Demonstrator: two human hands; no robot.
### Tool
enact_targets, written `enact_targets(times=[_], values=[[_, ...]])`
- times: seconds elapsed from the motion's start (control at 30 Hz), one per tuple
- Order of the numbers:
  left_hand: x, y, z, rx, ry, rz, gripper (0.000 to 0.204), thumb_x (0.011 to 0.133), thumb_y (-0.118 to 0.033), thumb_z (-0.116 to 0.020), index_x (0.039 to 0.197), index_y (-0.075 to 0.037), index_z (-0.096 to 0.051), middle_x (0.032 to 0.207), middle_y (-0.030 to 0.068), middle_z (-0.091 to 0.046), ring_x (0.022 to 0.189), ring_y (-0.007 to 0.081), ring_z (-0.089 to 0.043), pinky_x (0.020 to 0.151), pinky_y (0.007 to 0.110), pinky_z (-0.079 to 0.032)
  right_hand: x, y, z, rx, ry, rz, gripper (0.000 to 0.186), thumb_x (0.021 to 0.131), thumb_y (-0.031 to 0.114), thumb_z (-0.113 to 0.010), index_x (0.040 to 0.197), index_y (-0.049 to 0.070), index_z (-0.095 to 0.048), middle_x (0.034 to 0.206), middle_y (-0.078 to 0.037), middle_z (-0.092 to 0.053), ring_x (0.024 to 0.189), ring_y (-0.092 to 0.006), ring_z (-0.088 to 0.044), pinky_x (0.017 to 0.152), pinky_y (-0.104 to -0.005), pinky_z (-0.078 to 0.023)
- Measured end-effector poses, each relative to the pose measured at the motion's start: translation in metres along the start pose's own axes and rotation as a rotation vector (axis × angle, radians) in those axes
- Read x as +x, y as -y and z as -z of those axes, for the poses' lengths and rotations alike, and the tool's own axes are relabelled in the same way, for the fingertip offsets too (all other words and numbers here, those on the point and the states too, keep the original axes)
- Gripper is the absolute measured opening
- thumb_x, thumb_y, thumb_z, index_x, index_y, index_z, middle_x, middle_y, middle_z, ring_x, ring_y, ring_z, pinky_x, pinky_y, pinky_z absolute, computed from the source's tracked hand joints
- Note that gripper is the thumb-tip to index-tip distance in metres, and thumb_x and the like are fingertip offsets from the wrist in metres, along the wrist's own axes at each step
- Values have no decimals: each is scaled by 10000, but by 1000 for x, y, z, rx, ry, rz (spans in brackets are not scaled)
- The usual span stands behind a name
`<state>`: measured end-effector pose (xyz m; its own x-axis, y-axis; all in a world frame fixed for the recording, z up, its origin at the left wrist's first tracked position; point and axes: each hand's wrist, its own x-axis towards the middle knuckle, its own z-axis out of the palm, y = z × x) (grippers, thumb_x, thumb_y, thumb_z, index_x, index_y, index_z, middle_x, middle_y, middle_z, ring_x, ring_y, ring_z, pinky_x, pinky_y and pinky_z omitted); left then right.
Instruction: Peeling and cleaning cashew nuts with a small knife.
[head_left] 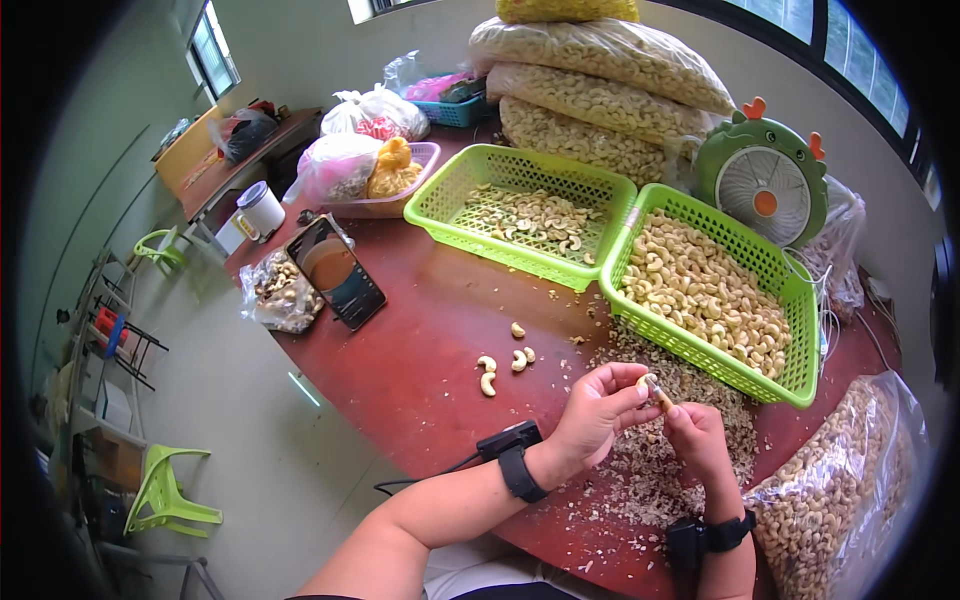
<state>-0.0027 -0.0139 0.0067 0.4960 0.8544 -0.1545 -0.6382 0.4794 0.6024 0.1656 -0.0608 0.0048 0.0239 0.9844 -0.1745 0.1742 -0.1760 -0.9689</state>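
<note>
Between the fingertips of my left hand point(592, 415) a pale cashew nut point(643, 381) is pinched. My right hand point(700, 440) closes round a small knife point(661, 398), its short blade touching the nut. Under both hands spreads a heap of brown skin crumbs point(640, 465). Several loose cashews point(488, 384) lie on the red table to the left of my hands. Just beyond, a green basket point(690, 352) is heaped with cashews, and a second green basket point(500, 256) to its left has a thinner layer of nuts.
A phone point(335, 272) leans by a bag of dark nuts point(283, 292) at the table's left edge, near a white mug point(261, 210). Large cashew sacks point(600, 90) are stacked behind. A green fan point(765, 180) stands back right; an open cashew bag point(835, 490) sits near right.
</note>
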Motion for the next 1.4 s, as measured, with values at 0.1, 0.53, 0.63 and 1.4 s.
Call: enact_targets(times=[0.1,0.53,0.63,1.4], values=[[-1,-4,0,8,17,15,201,794,15,-528,992,10,-489,936,83,-541,863,169,-562,768,355,-519,-1,1,-2,-19,17,-5,300,833,224,-519,606,27,-539,484,49,-429,432,-27,-362,393,-195,-268],[1,5,-1,49,-2,-55,195,798,6,-526,984,1,-466,907,88,-541,861,171,-561,793,356,-507,0,4,0,-113,-62,22,306,826,235,-528,609,20,-546,488,40,-439,446,-36,-374,403,-206,-279],[1,4,1,13,-28,-16,195,799,-9,-535,985,-3,-477,903,81,-546,845,159,-560,778,338,-501,0,1,0,-62,-40,-11,308,828,232,-525,607,19,-544,486,37,-441,446,-34,-376,401,-204,-279],[4,-3,-1,67,44,52,244,790,14,-534,1031,-18,-525,954,126,-575,911,218,-561,816,409,-486,-6,13,4,-163,12,30,342,827,265,-526,609,1,-528,491,12,-419,468,-47,-358,422,-242,-297]])
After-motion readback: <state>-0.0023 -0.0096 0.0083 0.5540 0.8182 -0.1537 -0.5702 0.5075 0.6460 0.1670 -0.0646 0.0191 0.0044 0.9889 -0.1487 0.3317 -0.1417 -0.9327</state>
